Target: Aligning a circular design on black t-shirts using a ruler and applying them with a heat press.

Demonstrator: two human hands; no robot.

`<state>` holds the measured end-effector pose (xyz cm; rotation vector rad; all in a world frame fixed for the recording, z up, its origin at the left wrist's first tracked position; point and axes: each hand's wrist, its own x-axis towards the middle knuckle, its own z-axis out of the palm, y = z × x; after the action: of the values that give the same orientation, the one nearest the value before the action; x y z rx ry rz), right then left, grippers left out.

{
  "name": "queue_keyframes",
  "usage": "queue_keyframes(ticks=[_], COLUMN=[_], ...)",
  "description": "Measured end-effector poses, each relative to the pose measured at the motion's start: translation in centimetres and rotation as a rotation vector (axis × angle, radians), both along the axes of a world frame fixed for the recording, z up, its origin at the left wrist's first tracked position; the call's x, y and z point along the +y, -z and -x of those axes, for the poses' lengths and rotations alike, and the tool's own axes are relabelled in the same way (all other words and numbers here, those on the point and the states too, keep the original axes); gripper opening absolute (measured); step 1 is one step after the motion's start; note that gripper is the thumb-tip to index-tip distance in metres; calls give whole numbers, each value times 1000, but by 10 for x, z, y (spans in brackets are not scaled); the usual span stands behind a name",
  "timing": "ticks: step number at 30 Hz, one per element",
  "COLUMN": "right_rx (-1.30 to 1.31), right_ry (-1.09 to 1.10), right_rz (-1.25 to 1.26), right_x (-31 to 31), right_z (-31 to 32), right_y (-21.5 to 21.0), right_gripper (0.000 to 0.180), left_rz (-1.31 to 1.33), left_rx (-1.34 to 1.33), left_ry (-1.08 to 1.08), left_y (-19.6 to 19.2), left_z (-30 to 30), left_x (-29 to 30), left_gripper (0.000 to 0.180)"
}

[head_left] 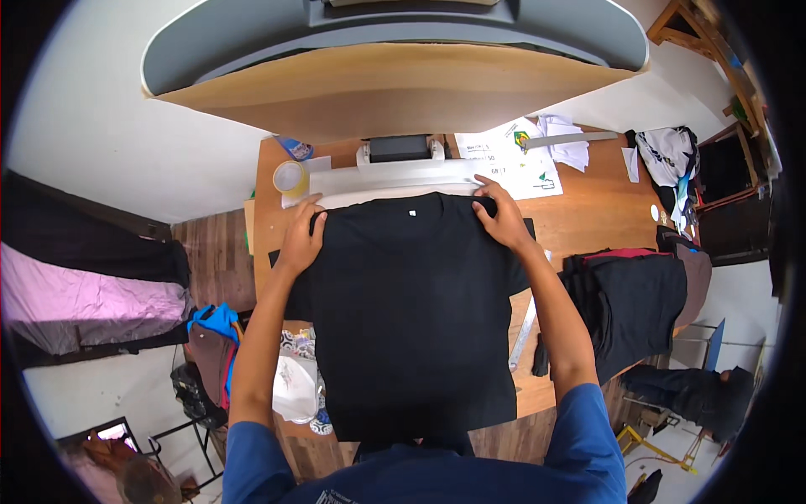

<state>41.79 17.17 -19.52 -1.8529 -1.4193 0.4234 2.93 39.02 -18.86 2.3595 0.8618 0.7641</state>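
We are gripping the black shirt (411, 319) at both shoulders, left hand (300, 241) at eleven o'clock, right hand (504, 220) at one; its hem is reaching past the six-o'clock edge of the table (594, 206), which is leaving bare room at two o'clock.

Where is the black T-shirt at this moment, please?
In the head view, the black T-shirt lies at the centre, with the left hand and right hand at its shoulders.
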Motion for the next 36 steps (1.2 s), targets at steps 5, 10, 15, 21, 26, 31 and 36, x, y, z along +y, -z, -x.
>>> queue_keyframes(ticks=[5,10,15,21,26,31,36], right_rx=[106,141,97,41,-78,-155,-346], right_ry=[120,200,355,317,340,450,536], right_rz=[-20,-34,-44,-22,-58,45,-145], right_x=[7,9,20,39,41,43,36], right_z=[4,5,10,16,25,30,56], right_y=[11,14,14,6,6,11,5], right_gripper=[14,11,12,13,16,21,24], left_rz=[-10,-20,105,253,21,13,-79], left_rx=[-75,34,-6,-104,-152,-90,148], left_ry=[26,53,-81,-140,-169,-214,-243], left_y=[8,6,3,9,18,15,-2], left_z=[-2,-7,-16,-26,-28,-31,-37], left_x=[4,9,14,22,13,14,-17], left_gripper=[11,11,12,13,14,16,30])
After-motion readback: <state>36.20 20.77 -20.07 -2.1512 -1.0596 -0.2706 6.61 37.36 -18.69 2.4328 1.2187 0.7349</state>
